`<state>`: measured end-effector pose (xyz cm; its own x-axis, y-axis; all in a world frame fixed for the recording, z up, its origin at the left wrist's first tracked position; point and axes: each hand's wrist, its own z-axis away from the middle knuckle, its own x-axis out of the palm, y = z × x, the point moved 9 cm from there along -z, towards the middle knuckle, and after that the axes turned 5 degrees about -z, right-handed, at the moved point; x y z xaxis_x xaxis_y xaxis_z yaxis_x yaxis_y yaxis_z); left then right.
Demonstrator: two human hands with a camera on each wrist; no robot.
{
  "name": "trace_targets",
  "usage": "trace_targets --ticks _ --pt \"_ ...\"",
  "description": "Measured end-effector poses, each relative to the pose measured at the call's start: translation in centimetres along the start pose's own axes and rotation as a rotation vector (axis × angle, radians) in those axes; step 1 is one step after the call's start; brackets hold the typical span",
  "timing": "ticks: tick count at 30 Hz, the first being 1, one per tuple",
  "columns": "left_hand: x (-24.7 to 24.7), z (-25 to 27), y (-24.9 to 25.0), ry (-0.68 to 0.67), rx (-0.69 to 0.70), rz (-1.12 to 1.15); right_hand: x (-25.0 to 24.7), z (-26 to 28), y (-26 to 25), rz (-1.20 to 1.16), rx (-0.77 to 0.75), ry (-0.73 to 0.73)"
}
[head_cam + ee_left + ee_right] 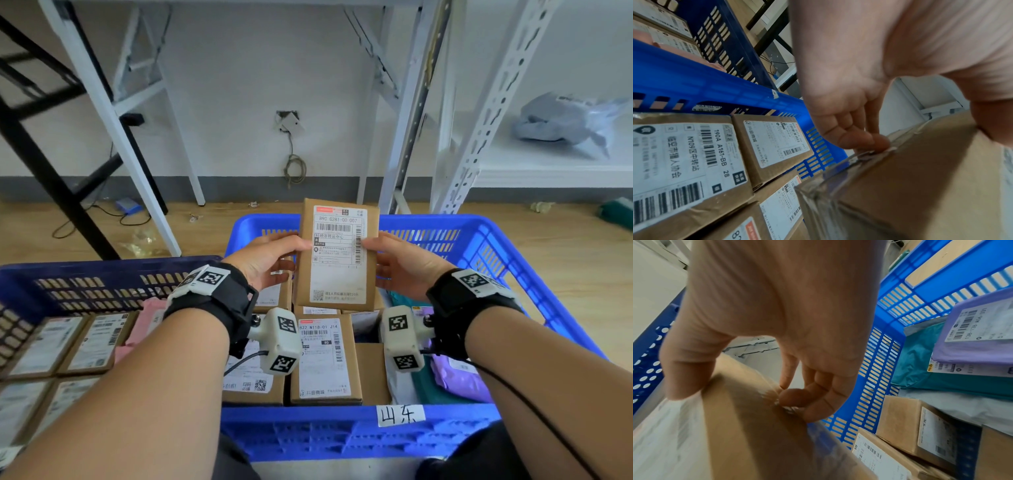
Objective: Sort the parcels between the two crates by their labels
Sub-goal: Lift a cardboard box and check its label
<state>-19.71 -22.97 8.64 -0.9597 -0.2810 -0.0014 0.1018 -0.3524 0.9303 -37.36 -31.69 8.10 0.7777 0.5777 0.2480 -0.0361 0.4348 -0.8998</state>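
Left hand (270,260) and right hand (404,263) pinch the cardboard parcel (337,253) by its side edges at frame centre, above the bright blue crate (356,428). Risk: fingertip-only grip may slip; misread label (337,255) causes missorting.

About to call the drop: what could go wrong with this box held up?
The box is pinched only at its side edges by left hand and right hand; it may slip onto parcels in the bright crate. Misreading its label could send it to the wrong crate.
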Motion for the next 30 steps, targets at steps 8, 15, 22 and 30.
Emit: trace_targets --ticks 8,15,22,30 --pt "3.8 -1.3 -1.3 -0.121 -0.071 -0.124 -4.8 0.6 0.2 0.087 0.110 0.150" --pt "6.6 -3.5 -2.8 -0.086 -0.130 -0.097 -12.9 1.2 4.9 0.444 0.396 0.329" --pt "5.5 -4.6 -4.6 -0.046 -0.219 -0.102 -15.1 -1.6 12.8 0.838 0.620 0.149" --pt "2.2 -4.6 -6.6 -0.006 -0.312 -0.172 -13.7 -1.1 13.4 1.070 0.665 0.168"
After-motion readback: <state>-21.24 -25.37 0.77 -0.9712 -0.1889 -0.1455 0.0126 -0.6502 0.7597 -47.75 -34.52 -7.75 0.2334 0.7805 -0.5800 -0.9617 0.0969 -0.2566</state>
